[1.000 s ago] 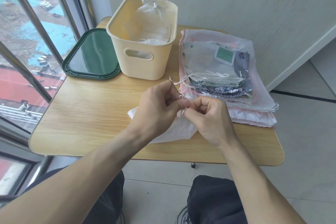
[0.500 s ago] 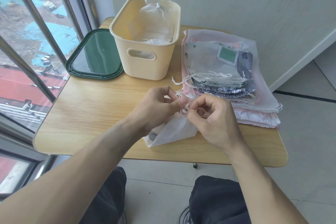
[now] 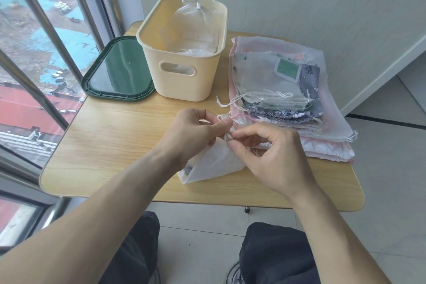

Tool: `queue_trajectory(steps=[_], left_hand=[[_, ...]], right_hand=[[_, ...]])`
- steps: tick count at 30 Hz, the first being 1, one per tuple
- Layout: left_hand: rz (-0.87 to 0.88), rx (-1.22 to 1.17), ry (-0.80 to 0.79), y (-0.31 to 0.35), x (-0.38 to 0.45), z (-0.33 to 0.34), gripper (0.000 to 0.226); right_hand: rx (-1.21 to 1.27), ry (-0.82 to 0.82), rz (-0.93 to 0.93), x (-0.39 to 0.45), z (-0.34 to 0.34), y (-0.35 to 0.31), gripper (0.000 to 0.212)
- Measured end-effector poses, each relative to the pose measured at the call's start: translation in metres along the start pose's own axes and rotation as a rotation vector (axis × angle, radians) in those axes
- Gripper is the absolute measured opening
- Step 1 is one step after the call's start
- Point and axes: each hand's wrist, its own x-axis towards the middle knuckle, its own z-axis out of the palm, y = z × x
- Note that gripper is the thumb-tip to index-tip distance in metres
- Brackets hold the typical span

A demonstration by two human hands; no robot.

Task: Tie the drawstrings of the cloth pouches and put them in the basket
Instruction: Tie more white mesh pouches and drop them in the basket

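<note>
Left hand [image 3: 196, 131] and right hand [image 3: 269, 152] pinch drawstring [image 3: 227, 122] of white pouch [image 3: 212, 163] near table [image 3: 115, 145] front edge — basket [image 3: 184, 71] behind, pouch stack [image 3: 288, 99] right, touching pouch.

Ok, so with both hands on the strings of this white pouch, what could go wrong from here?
The left hand and right hand pinch thin cords at the white pouch mouth; a slip could leave the knot loose. The stack of pouches trails loose drawstrings toward the hands, so one might get caught up in the tie. The pouch lies near the table front edge and could slide off if tugged.
</note>
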Motion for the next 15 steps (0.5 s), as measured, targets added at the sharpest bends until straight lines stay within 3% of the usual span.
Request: queue_trajectory(steps=[8, 15], left_hand=[[-0.033, 0.016, -0.037, 0.0019, 0.0016, -0.0022, 0.03], [0.012, -0.028, 0.053, 0.0012, 0.0059, 0.0006, 0.025]], right_hand=[[-0.017, 0.033, 0.085, -0.0008, 0.003, -0.0008, 0.007], [-0.112, -0.143, 0.027, -0.0012, 0.0064, 0.0019, 0.008]])
